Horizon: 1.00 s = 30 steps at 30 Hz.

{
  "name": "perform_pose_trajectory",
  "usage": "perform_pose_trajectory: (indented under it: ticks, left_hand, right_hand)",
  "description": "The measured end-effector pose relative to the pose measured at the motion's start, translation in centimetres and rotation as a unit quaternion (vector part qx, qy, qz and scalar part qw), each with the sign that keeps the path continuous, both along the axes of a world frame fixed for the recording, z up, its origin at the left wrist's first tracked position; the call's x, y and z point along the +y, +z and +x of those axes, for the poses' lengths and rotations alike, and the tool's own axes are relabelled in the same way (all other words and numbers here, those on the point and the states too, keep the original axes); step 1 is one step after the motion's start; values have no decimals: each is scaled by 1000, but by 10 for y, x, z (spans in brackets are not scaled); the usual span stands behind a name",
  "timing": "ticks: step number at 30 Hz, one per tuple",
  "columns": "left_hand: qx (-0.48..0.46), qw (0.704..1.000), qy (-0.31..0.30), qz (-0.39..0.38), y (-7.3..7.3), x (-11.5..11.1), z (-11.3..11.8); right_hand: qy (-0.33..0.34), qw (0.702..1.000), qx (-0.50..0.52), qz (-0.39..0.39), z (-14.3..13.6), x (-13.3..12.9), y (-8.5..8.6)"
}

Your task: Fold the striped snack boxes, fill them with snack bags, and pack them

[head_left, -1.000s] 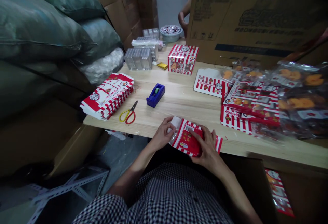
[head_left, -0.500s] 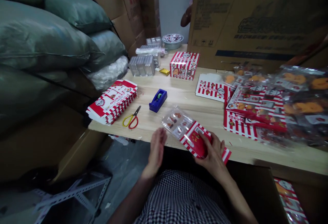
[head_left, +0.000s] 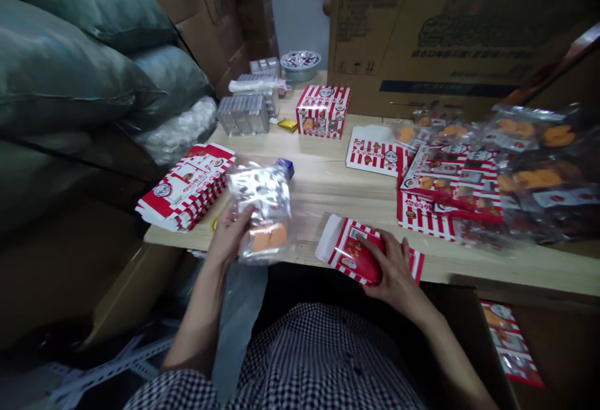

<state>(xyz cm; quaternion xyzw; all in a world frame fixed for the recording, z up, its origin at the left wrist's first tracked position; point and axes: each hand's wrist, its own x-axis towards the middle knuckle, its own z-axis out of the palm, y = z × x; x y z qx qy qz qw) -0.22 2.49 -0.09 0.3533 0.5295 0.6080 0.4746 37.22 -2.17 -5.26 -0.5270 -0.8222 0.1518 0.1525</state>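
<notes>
My left hand (head_left: 229, 232) grips the edge of a shiny clear plastic packet (head_left: 265, 241), thumb on top. Orange pieces show at the packet's near end; glare hides the far end. Under my right hand (head_left: 396, 269) is a flat red-and-white striped carton (head_left: 351, 254), held with fingers spread over its face. The carton's white open end points left, toward the packet but apart from it. Behind the packet, only a corner of the blue tape dispenser (head_left: 285, 168) shows. A bit of yellow scissors handle (head_left: 214, 223) peeks out beside my left hand.
Flattened striped cartons (head_left: 187, 188) are stacked at the left. A made-up striped box (head_left: 323, 112) stands at the back near clear plastic cases (head_left: 244, 116) and a bowl of sachets (head_left: 300, 66). Filled packets (head_left: 534, 182) pile up on the right. A large cardboard box (head_left: 450, 41) walls off the back.
The clear packet, which stuck out from the carton's end, is now apart from it in my left hand, farther left. My empty left hand has closed on it. The right hand stays on the carton.
</notes>
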Motion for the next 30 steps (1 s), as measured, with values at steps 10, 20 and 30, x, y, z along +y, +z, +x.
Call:
perform_pose_trajectory:
  ticks: [10, 20, 30]
  left_hand:
    - [43, 802, -531, -271, 5, 14, -3]
    - [166, 677, -644, -315, 0, 55, 12]
    - [267, 774, -545, -180, -26, 80, 49]
  right_hand:
    - [135, 985, -25, -105, 0, 4, 38]
    - [187, 968, -27, -166, -10, -4, 53]
    - [133, 986, -38, -96, -4, 13, 17]
